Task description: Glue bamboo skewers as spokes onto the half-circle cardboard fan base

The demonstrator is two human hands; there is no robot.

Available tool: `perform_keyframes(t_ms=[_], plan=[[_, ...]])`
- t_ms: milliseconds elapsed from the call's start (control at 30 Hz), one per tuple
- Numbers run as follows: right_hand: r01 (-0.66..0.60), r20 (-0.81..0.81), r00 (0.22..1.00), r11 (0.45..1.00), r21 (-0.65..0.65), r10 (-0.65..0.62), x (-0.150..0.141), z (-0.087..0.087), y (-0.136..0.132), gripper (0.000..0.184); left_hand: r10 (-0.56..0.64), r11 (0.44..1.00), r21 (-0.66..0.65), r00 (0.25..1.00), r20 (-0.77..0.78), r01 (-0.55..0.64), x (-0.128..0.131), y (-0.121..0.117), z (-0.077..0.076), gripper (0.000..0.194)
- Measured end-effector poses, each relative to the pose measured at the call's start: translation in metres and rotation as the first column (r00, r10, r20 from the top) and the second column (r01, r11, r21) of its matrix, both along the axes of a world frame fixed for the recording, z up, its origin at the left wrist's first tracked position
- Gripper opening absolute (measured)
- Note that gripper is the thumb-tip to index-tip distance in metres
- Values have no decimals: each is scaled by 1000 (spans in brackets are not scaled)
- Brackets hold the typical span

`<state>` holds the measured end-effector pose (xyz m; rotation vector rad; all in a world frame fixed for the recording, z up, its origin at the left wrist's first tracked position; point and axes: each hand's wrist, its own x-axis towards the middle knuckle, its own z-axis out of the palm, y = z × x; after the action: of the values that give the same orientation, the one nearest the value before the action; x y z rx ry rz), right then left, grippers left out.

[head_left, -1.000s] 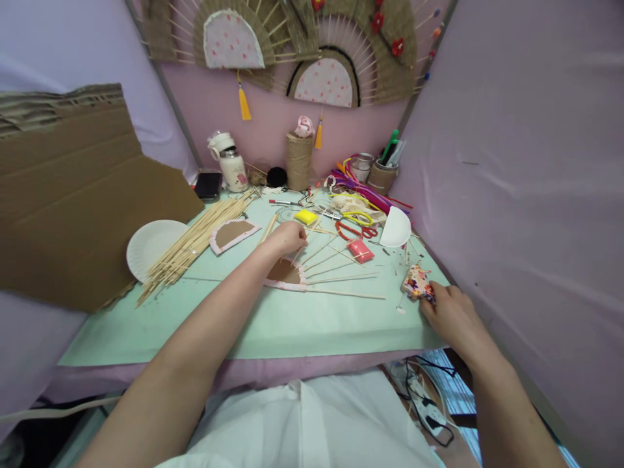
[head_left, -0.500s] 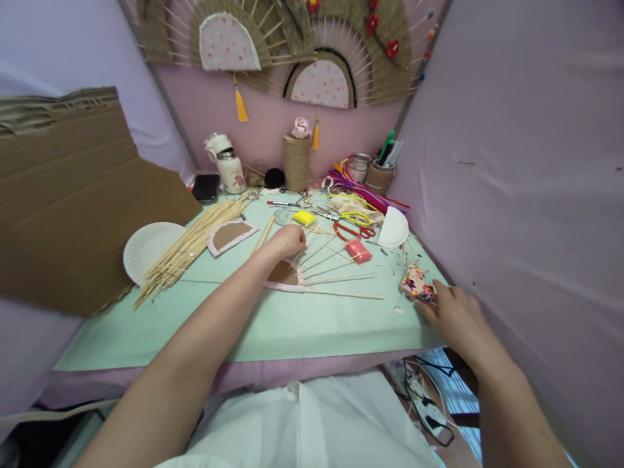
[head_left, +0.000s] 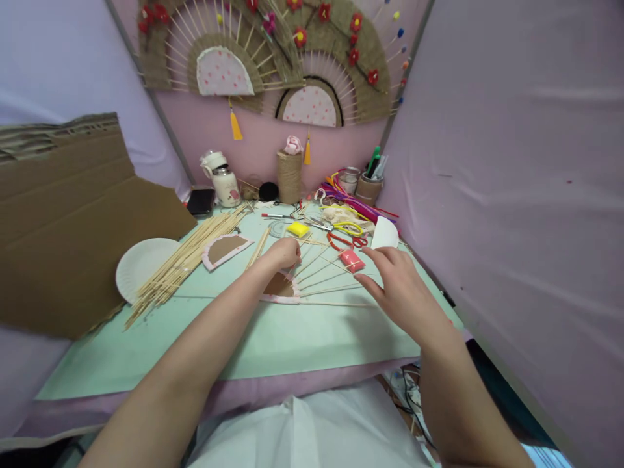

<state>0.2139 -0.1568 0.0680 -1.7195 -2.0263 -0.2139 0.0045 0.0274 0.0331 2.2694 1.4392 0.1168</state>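
Note:
My left hand [head_left: 287,252] is closed in a pinch on a thin wooden stick above a half-round cardboard piece [head_left: 280,286] with a pink-white edge; its fingertips are mostly hidden. Several thin wooden sticks [head_left: 319,279] fan out to the right from that piece's curved edge. Over their right ends hovers my right hand [head_left: 396,286], open, thumb and fingers apart, with nothing visible between them. Close to its fingertips lies a red-pink packet [head_left: 351,260]. A second half-round cardboard piece [head_left: 226,249] rests to the left of my left hand.
A bundle of wooden sticks [head_left: 188,263] overlaps a white paper plate [head_left: 141,260]. A large cardboard sheet [head_left: 73,227] stands at left. Further back are a yellow packet [head_left: 298,229], yellow-handled scissors [head_left: 347,228], red-handled scissors [head_left: 341,241], a twine spool [head_left: 289,177] and a white bottle [head_left: 225,186].
My right hand has left the flower-patterned object at the table's right edge and moved left over the sticks, opening. That object is now out of sight. My left hand stays at the cardboard piece.

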Motion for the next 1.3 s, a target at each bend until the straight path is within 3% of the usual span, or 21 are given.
perform_keyframes(t_ms=[233, 933, 1100, 1200, 1300], plan=[[-29, -41, 999, 999, 32, 31, -5, 8, 1, 40, -9, 1000, -13, 1000, -6, 9, 1, 1, -1, 28], [-20, -78, 997, 1000, -2, 19, 4, -1, 1, 37, 7, 1000, 24, 995, -96, -4, 7, 1, 0, 27], [-13, -65, 998, 1000, -12, 12, 3, 2, 0, 36, -7, 999, 32, 987, -162, 12, 7, -1, 2, 18], [-39, -18, 999, 999, -13, 39, 1, 10, 9, 34, -7, 1000, 29, 980, -198, 12, 8, -2, 4, 6], [-164, 62, 984, 985, -54, 167, -3, 20, 42, 28, -17, 999, 24, 973, -232, 23, 8, -4, 6, 4]])
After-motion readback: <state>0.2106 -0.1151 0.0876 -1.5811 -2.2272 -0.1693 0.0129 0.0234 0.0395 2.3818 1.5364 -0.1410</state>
